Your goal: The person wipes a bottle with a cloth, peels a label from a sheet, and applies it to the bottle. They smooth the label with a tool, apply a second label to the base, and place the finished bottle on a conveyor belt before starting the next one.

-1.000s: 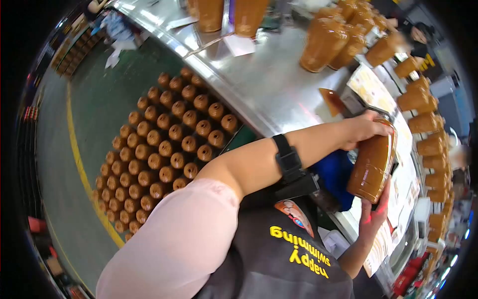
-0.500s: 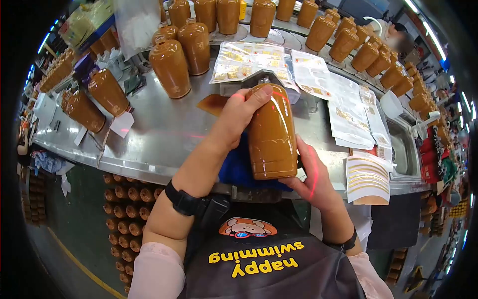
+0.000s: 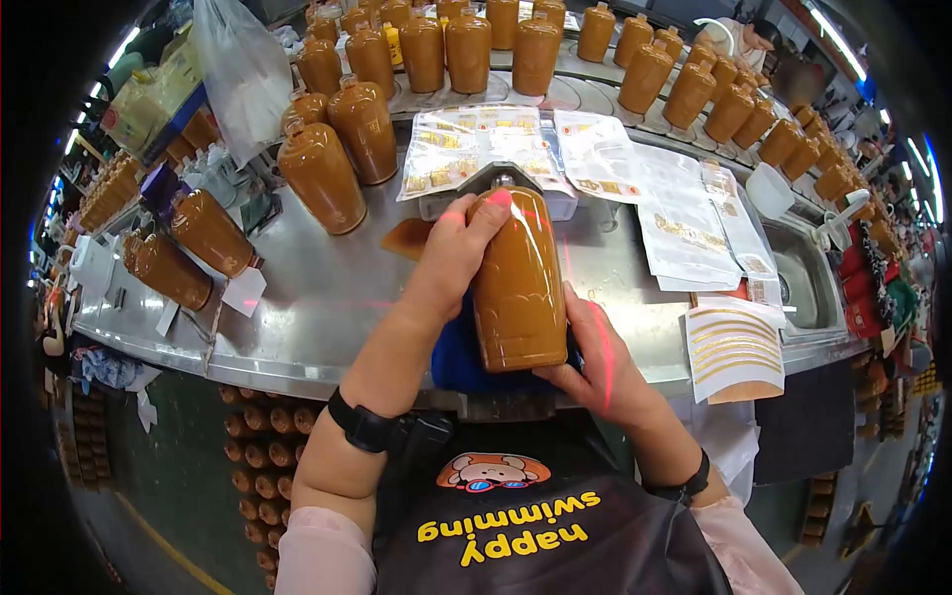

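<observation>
A glossy brown bottle [image 3: 523, 293] lies tilted in front of me, its neck end away from me at a metal holder [image 3: 503, 177]. My left hand [image 3: 458, 248] is closed around its upper left side, thumb across the shoulder. At the lower right, my right hand [image 3: 607, 362] cups the base, with its thumb under the bottom edge; some of its fingers are hidden behind the bottle. Red light lines cross the bottle's shoulder and my right hand. Partly hidden below the bottle is a blue cloth [image 3: 451, 352].
Sheets of gold decals [image 3: 476, 149] lie beyond the holder, and more decal sheets [image 3: 689, 233] are on the right. A strip sheet [image 3: 734, 347] overhangs the front edge. Brown bottles [image 3: 322, 178] stand at left; others line the conveyor [image 3: 585, 84]. A sink [image 3: 808, 288] is at right.
My view has shifted slightly, so the bottle and both hands appear a little further left. Both hands keep their hold on the bottle. Bottles along the far conveyor have changed position in view.
</observation>
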{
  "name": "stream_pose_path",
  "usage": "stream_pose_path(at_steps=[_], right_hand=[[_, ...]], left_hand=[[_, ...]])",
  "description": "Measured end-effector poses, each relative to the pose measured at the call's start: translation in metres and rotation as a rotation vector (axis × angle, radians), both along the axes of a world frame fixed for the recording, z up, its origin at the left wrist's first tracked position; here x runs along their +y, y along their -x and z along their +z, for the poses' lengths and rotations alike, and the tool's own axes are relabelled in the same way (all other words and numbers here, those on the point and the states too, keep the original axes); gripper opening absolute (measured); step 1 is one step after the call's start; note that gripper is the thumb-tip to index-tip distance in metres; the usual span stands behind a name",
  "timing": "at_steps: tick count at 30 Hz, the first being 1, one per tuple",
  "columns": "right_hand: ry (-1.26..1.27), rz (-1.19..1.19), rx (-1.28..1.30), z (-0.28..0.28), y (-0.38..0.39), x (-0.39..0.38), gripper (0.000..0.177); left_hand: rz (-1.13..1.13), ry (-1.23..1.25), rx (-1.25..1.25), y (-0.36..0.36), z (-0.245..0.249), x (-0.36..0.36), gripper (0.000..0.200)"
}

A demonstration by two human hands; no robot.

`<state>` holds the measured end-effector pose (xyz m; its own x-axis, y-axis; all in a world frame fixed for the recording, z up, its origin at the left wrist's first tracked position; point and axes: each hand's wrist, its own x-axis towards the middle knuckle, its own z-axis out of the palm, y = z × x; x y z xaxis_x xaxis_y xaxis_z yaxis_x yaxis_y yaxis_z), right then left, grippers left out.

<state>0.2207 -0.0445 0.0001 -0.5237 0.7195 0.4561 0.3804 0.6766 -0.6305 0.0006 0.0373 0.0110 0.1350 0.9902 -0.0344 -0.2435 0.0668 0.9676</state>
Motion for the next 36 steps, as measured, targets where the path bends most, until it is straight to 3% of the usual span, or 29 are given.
stream_pose_path(at_steps=[4,6,9,10,12,15,20,24,28,31,32,36], right_hand=[[0.113,0.007,-0.076,0.012,0.001,0.004,0.085],[0.093,0.023,-0.178,0.002,-0.005,0.009,0.082],[0.103,0.112,-0.175,0.010,-0.028,0.021,0.072],[0.105,0.124,-0.060,0.009,-0.037,0.034,0.058],[0.024,-0.042,-0.027,0.017,-0.052,0.069,0.044],[-0.176,-0.277,-0.062,0.030,-0.066,0.148,0.036],[-0.132,-0.397,-0.640,0.025,-0.062,0.282,0.044],[0.019,-0.428,-0.977,0.043,-0.023,0.307,0.040],[-0.115,-0.482,-0.764,0.021,-0.048,0.326,0.028],[-0.005,-0.629,-0.904,0.029,-0.072,0.290,0.043],[0.085,-0.652,-0.690,0.026,-0.081,0.274,0.060],[0.398,-0.559,-0.366,0.008,-0.100,0.224,0.064]], left_hand=[[0.205,-0.096,0.161,-0.012,0.016,-0.013,0.088],[0.221,-0.281,0.206,-0.009,0.015,-0.038,0.089],[0.069,-0.673,0.344,0.014,-0.001,-0.082,0.093],[0.065,-0.713,0.553,0.010,-0.003,-0.092,0.093],[0.066,-0.775,0.972,0.004,-0.004,-0.110,0.094],[0.111,-0.824,0.947,0.012,-0.028,-0.102,0.092],[0.140,-0.888,0.945,0.013,-0.027,-0.098,0.076],[0.146,-0.866,0.897,0.019,-0.042,-0.097,0.077],[0.151,-0.847,0.839,0.017,-0.045,-0.096,0.075],[0.146,-0.856,0.844,0.019,-0.047,-0.095,0.075],[0.150,-0.868,0.830,0.019,-0.048,-0.093,0.075],[0.153,-0.885,0.829,0.017,-0.047,-0.091,0.075]])
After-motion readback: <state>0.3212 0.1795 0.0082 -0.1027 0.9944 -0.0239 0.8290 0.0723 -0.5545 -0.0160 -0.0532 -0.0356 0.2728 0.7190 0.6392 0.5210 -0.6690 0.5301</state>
